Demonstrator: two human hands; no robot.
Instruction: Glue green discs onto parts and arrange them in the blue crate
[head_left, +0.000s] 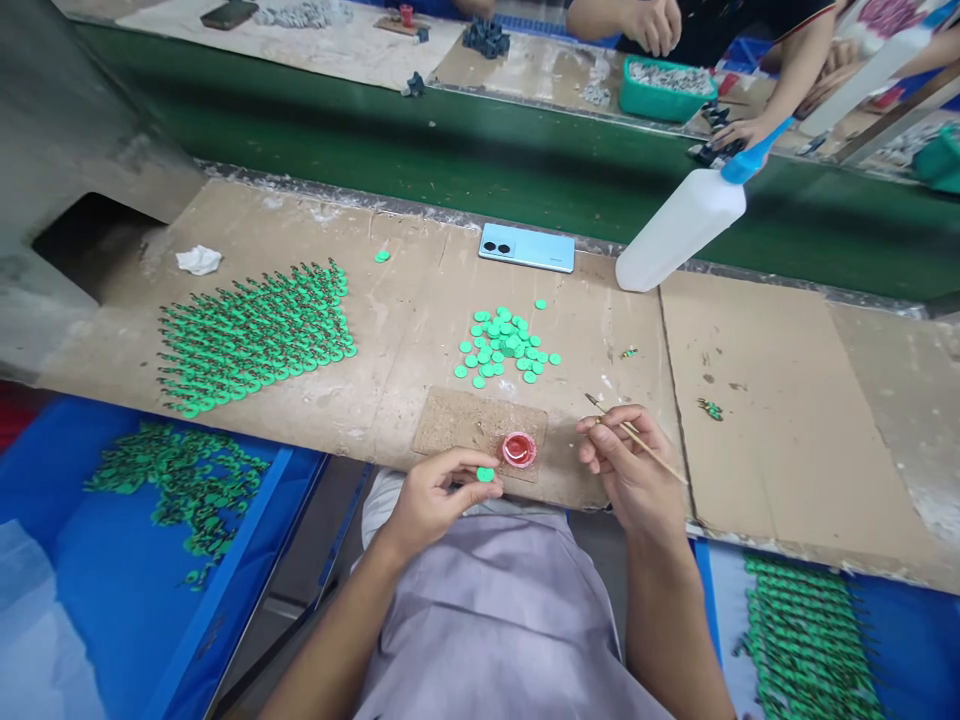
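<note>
Pinched between the thumb and fingers of my left hand (442,497) is a small round green disc (485,474). My right hand (634,460) is closed around a thin wooden brush (637,437), its dark tip pointing up and left. Between the hands, a small round cup of red liquid (519,450) sits on a thin brown board (457,424). Beyond the board lies a loose pile of green discs (506,345). Whether the right fingertips also pinch some tiny piece, I cannot tell.
Rows of green discs with dark upright pieces (255,335) cover the table's left part. A pale blue phone (526,248) and a white bottle with a blue nozzle (682,230) stand along the back. Blue trays (112,560) flank me below. Across the divider, other people's hands work near a teal basket (664,103).
</note>
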